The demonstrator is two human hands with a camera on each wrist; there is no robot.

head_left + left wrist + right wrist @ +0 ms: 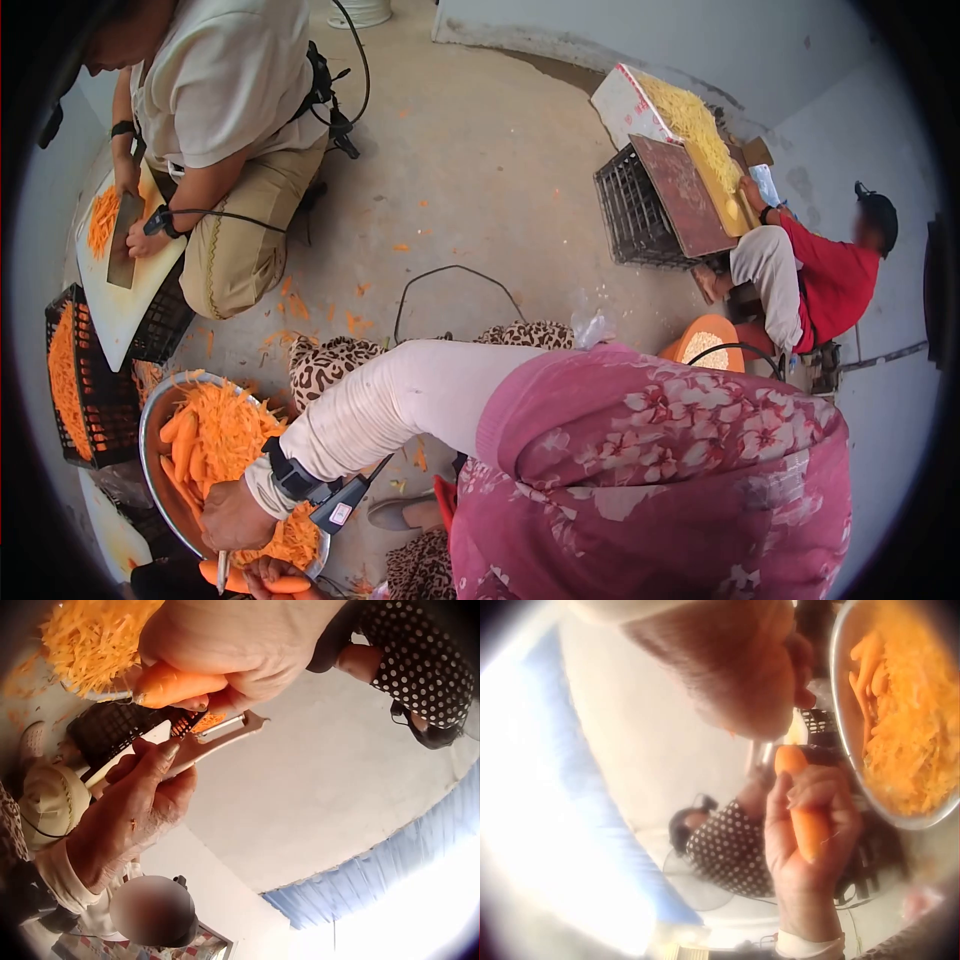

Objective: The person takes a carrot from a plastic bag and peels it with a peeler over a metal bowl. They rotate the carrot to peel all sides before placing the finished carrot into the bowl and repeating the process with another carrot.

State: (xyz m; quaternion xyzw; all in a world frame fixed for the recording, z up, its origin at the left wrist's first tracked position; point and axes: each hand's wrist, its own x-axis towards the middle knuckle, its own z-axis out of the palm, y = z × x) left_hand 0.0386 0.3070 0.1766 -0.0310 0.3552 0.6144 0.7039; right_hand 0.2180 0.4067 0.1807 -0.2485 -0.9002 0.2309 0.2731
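My left hand (240, 645) grips a peeled-looking orange carrot (176, 686), its fingers wrapped round the middle. Opposite it, my right hand (135, 802) holds a pale-handled peeler (225, 741) with the thumb along the handle. In the head view the right hand (238, 515) is above the near rim of a metal bowl (150, 440), and the left hand (275, 572) is partly cut off by the lower edge. The bowl holds shredded carrot (235, 430) and several whole carrots (182, 445). The right wrist view is blurred near the peeler.
At left, a person slices carrot with a cleaver (124, 240) on a white board (120, 310). Beside it, a black crate (100, 400) contains carrot shreds. At right, a person in red works at a sloping board (680, 195) near a white box (630, 105) of yellow shreds. Scraps dot the floor.
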